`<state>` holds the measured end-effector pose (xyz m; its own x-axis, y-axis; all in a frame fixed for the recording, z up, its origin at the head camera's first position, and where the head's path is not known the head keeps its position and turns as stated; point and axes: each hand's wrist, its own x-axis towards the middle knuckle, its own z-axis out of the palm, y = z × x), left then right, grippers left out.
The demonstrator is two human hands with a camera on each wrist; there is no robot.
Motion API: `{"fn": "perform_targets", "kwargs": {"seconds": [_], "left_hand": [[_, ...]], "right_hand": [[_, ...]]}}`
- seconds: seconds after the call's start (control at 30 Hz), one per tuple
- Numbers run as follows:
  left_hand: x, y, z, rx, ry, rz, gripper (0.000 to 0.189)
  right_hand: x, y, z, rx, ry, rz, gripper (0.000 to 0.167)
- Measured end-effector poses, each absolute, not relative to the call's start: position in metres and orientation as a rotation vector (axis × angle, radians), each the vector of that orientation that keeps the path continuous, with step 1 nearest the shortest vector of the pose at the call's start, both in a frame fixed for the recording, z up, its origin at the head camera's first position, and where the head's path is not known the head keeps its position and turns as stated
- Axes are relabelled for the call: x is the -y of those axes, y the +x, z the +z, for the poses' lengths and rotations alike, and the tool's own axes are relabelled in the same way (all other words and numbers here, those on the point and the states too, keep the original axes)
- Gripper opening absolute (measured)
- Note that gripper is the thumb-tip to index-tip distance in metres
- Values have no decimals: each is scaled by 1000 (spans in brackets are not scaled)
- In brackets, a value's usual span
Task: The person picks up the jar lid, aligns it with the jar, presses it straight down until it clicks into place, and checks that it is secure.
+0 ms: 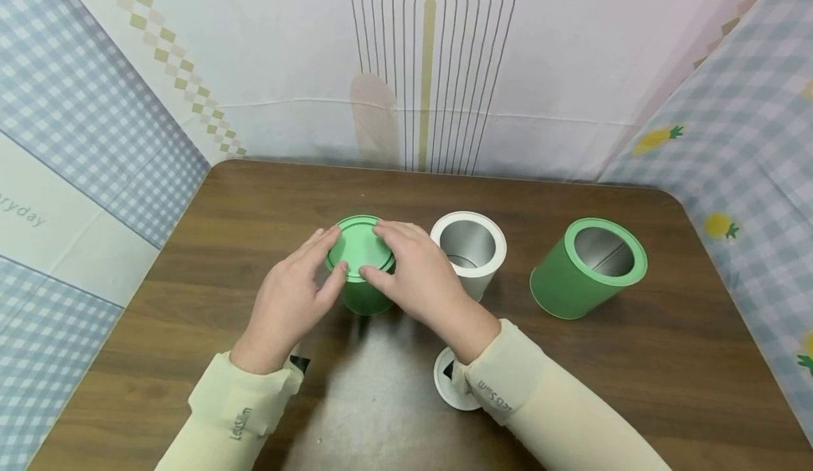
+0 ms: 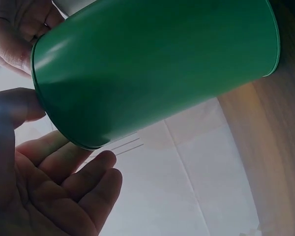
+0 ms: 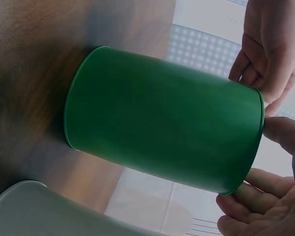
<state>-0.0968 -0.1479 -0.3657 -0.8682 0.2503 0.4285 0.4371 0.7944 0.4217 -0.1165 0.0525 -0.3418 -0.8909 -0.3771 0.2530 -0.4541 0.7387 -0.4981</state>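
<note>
A green can (image 1: 368, 298) stands upright on the wooden table, with a round green lid (image 1: 358, 247) on its top. My left hand (image 1: 288, 294) touches the left side of the lid, its thumb at the front rim. From the right, my right hand (image 1: 422, 273) rests its fingers and thumb on the lid too. Both hands have fairly straight fingers spread along the rim. The can's side (image 2: 152, 69) fills much of the left wrist view. In the right wrist view, the right thumb (image 3: 285, 132) meets the lid's edge.
An uncovered white can (image 1: 468, 273) stands just right of the green one, partly behind the right hand. Farther right is a second, uncovered green can (image 1: 571, 291). A white round lid (image 1: 459, 397) lies under the right cuff. Patterned cloth (image 1: 286, 125) hangs behind the table.
</note>
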Motion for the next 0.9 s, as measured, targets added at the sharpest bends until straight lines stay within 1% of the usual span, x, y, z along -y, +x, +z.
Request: {"fn": "perform_targets", "kwargs": {"seconds": [0.43,0.73,0.9], "left_hand": [[145,-95,-362,2747,-499,-722,50],[143,-93,-367,2718,-482,-767,50],[142,-92,-366,2701,-457,-807,57]], "right_hand": [[-52,-120,-337,2878,709,776,58],[-58,-118,-337,2876,638,911,61],[-62,-114,-336,2823,611,957,60]]}}
